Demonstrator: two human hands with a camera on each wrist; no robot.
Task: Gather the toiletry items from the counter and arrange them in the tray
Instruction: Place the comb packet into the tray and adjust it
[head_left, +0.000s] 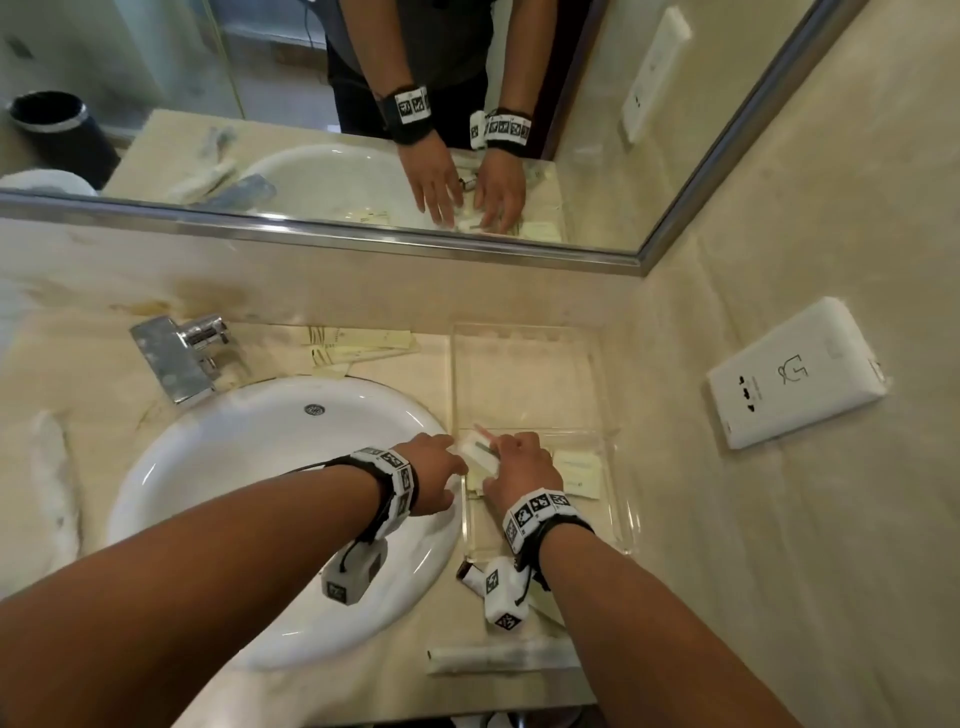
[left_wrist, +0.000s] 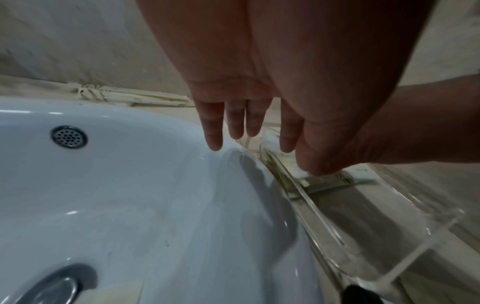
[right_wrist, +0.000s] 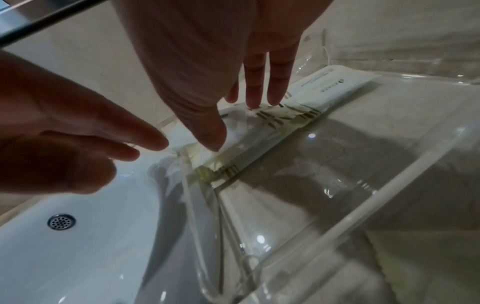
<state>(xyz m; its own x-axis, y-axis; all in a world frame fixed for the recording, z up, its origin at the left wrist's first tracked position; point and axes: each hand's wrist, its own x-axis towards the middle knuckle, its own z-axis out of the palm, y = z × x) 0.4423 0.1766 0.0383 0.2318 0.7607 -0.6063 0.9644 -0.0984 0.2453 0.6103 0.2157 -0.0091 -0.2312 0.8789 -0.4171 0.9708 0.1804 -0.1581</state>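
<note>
Head view: both hands meet over the clear tray by the counter's right wall. The right hand and left hand settle a white packet at the tray's left edge; more sachets wait behind the sink.

Left wrist view: left fingers hang straight and apart, gripping nothing.

Right wrist view: right fingers press flat, uncurled, on the packet. Placing looks under way; next, probably, fetching the sachets. The tray's near half has room.

A framed mirror is hanging over beige marble walls; a white sink is sitting beside a chrome tap.
</note>
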